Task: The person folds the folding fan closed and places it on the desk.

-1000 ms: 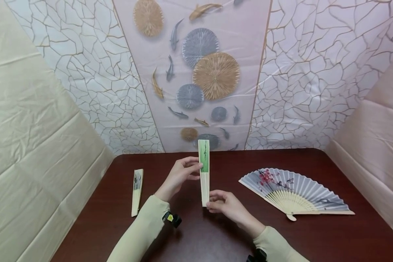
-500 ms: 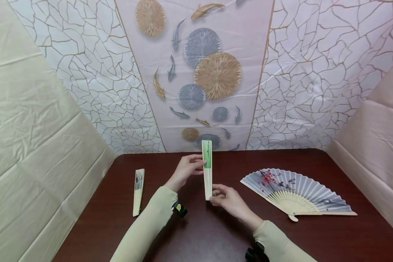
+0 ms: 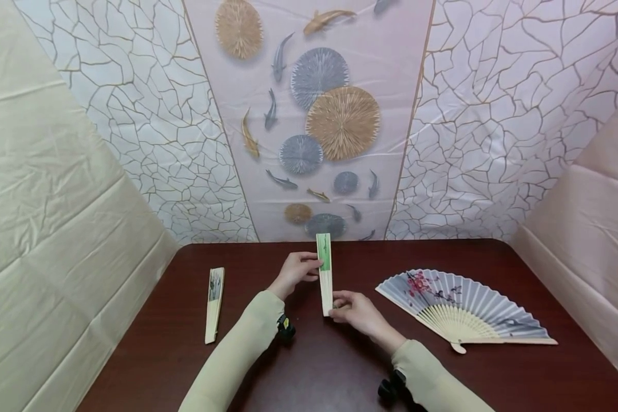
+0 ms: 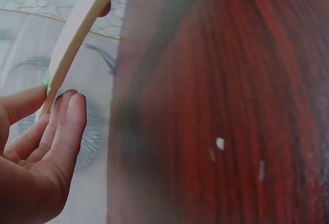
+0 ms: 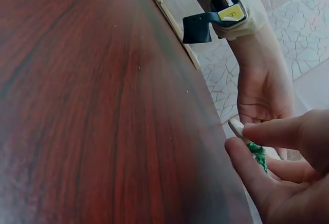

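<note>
Upright over the middle of the table is a folded hand fan point(image 3: 327, 289), with pale ribs and a green printed upper part. My left hand point(image 3: 297, 270) pinches it at the green part, from the left side. At its lower end, my right hand point(image 3: 359, 315) grips it between thumb and fingers. The left wrist view shows the fan's pale edge point(image 4: 77, 39) slanting up from the left fingers, a small rivet near its end. In the right wrist view, a green strand-like bit point(image 5: 258, 154) shows between the right fingers.
To the left lies another folded fan point(image 3: 214, 306) with a greyish print. An opened grey fan point(image 3: 463, 306) with red blossoms is spread at the right of the dark red table point(image 3: 309, 372). A patterned cloth point(image 3: 443, 143) hangs behind the table.
Both hands have shifted slightly right with the fan, which now appears shorter, its top lower against the backdrop. The grips look the same, and the other two fans stay put.
</note>
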A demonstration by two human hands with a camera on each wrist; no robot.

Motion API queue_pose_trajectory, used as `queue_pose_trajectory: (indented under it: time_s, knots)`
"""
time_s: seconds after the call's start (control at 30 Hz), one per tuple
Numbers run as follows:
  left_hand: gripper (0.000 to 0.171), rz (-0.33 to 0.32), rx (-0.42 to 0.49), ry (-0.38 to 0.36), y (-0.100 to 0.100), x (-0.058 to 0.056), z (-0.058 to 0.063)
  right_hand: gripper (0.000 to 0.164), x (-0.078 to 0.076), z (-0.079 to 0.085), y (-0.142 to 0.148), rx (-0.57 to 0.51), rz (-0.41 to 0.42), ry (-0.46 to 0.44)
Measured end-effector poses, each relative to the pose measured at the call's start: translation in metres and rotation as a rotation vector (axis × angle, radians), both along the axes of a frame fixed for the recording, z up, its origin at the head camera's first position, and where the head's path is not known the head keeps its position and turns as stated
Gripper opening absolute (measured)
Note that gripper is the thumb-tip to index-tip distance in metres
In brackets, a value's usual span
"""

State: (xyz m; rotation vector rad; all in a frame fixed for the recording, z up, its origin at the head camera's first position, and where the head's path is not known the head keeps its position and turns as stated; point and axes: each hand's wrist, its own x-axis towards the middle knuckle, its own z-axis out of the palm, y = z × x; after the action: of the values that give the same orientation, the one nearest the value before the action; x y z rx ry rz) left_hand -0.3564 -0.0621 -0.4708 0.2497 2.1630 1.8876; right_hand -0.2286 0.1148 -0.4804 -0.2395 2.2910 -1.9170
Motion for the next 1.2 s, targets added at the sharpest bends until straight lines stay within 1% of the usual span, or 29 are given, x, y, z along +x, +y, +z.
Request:
queue_pose_trajectory:
  time_s: [0.03, 0.13, 0.33, 0.47, 0.7, 0.93, 1.2]
  knots:
    - [0.042, 0.002, -0.013, -0.001, 0.0, -0.003, -0.005, 0.049, -0.001, -0.001, 0.0, -0.005, 0.008, -0.011]
    - [0.041, -0.002, -0.05, -0.015, 0.0, -0.006, -0.011, 0.049, -0.003, -0.003, 0.001, -0.011, 0.041, -0.029]
    - [0.041, 0.003, -0.114, -0.028, -0.002, -0.005, -0.02, 0.047, -0.004, -0.008, 0.003, -0.017, 0.091, -0.037]
    - [0.041, -0.011, -0.145, -0.034, -0.002, -0.005, -0.025, 0.046, -0.004, -0.012, 0.003, -0.004, 0.118, -0.043]
    - [0.039, -0.016, -0.178, -0.026, -0.001, -0.004, -0.024, 0.046, -0.004, -0.016, 0.003, -0.002, 0.094, -0.05]
    - [0.037, -0.005, -0.185, -0.027, 0.001, -0.004, -0.027, 0.048, -0.003, -0.016, 0.001, 0.009, 0.065, -0.049]
    - [0.031, 0.003, -0.221, -0.002, 0.004, -0.003, -0.028, 0.048, -0.001, -0.016, 0.001, 0.018, 0.049, -0.043]
